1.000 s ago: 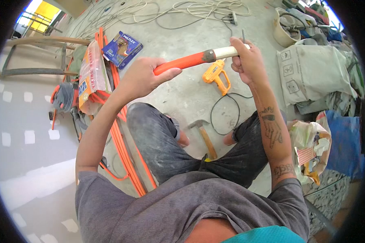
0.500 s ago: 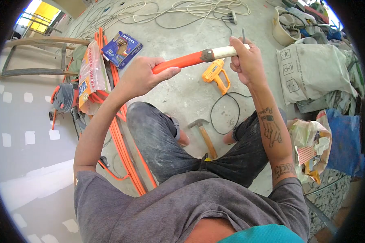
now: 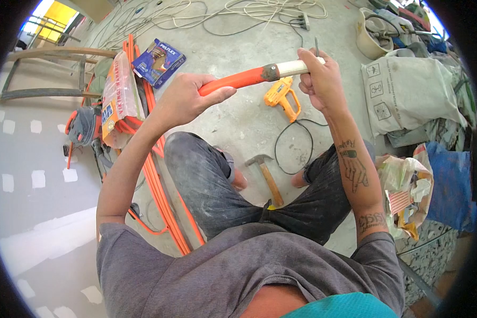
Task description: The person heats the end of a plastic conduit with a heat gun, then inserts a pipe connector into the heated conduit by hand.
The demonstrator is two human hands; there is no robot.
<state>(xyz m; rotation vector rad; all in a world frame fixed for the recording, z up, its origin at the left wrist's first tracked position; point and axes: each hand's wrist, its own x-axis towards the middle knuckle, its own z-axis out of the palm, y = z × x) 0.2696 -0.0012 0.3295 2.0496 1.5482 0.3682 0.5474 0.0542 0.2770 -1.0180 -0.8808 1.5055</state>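
An orange pipe, slightly bent, is held up in front of me, its right end meeting a white pipe piece at a dark, scorched-looking joint. My left hand is wrapped round the orange part. On the right, my right hand grips the far end of the white piece, and a thin metal rod sticks up beside its fingers. A yellow heat gun lies on the floor just below the pipe. Between my feet rests a hammer with a wooden handle.
Long orange pipes and a blue box lie at the left, near a printed bag. Cables sprawl across the far floor. At right are a bucket, a white sack and an open bag.
The pipe and both hands have shifted very slightly left. Both hands keep their hold on it.
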